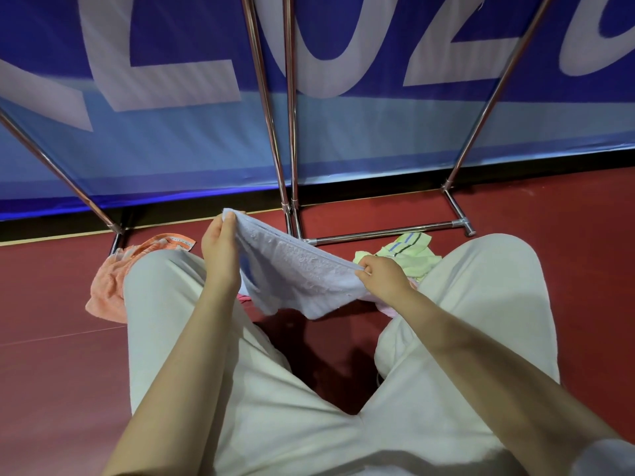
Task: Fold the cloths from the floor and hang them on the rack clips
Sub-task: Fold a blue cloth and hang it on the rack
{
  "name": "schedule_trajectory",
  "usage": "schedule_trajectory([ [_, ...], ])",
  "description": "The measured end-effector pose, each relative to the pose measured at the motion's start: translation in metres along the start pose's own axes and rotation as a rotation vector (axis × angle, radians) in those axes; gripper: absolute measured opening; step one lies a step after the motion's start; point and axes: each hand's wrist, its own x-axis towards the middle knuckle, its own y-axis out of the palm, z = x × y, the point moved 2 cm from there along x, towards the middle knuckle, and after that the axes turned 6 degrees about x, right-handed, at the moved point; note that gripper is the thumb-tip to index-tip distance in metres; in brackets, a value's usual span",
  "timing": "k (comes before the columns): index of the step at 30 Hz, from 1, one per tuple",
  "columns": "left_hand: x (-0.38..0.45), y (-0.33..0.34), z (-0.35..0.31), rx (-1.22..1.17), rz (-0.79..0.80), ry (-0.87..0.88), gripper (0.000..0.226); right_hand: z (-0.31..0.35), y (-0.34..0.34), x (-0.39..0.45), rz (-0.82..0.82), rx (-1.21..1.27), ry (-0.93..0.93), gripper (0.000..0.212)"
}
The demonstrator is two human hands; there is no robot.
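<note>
Pinched at its far corner by the left hand, at its near corner by the right hand: the pale blue cloth, stretched between them along one doubled edge. Held up off the floor, over the gap between the knees, so that the loose part could hang free and fall straight. Raised higher on the left than on the right, hence the slanting top edge. Fingers of both hands curled tight on the hem (two layers seemed to lie together there, which suggested a first fold already made, though hard to be sure). Judged to be mid-fold, with hanging not yet begun.

Left lying on the floor, waiting their turn: an orange cloth partly hidden behind the left knee, a yellow-green cloth crumpled just beside the right knee, and a scrap of pink barely showing under the blue one.

Beyond them, planted on the floor against the blue banner: the steel legs of the rack, close enough to reach from a crouch. Clips out of view above.
</note>
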Motion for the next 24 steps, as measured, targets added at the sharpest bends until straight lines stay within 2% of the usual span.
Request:
schedule_trajectory([
  [4, 0.004, 0.003, 0.007, 0.061, -0.029, -0.029, 0.032, -0.002, 0.001, 0.001, -0.004, -0.119, -0.05, 0.012],
  [7, 0.012, 0.003, 0.016, 0.107, -0.069, -0.045, 0.037, -0.001, -0.008, 0.005, -0.188, -0.265, -0.075, 0.016],
  [9, 0.017, 0.0, 0.022, 0.194, -0.156, -0.033, 0.037, 0.001, -0.017, 0.009, -0.273, -0.223, -0.063, 0.019],
  [12, 0.021, -0.001, 0.031, 0.275, -0.223, -0.043, 0.032, 0.002, -0.034, 0.013, -0.232, 0.154, 0.06, 0.02],
  [17, 0.022, 0.005, 0.049, 0.009, -0.155, -0.311, 0.033, 0.015, -0.061, 0.007, -0.334, 0.657, 0.059, 0.01],
  [24, 0.02, 0.021, 0.047, -0.044, -0.041, -0.27, 0.032, 0.012, -0.08, 0.001, -0.245, 1.093, 0.137, 0.005],
])
